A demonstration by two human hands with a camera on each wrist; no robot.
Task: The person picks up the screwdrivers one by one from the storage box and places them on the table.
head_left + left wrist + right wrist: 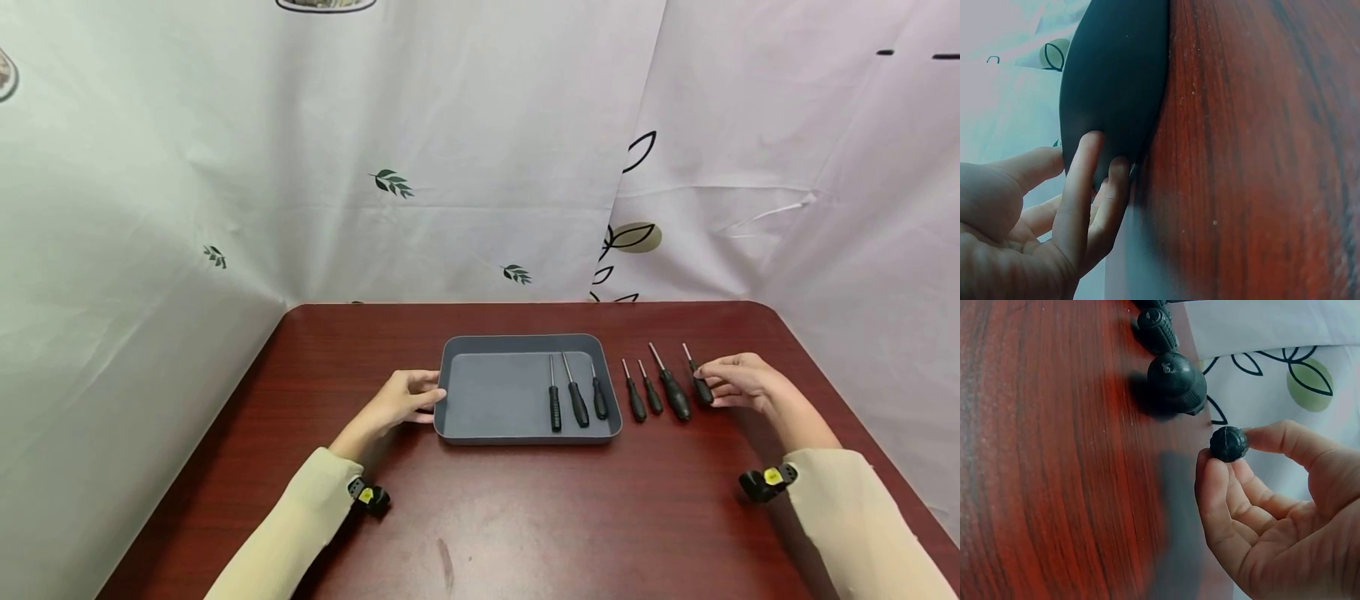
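My left hand point(405, 397) holds the left wall of a grey rectangular tray point(487, 439). In the left wrist view, fingertips press the tray's outer wall point(1116, 69) while the thumb goes behind the rim. Inside the tray's right half lie three black-handled screwdrivers, the leftmost one point(555, 408) among them. My right hand point(738, 383) pinches a black-handled screwdriver point(1229, 444) between thumb and fingers; its handle end faces the right wrist camera, apart from the tabletop. Left of that hand, a large screwdriver point(676, 396) and two smaller screwdrivers lie on the table, one smaller screwdriver point(636, 402) nearest the tray.
The dark red wooden table point(540, 517) carries everything. White cloth point(480, 150) with leaf prints hangs behind it and along both sides. Screwdriver shafts point toward the table's back edge.
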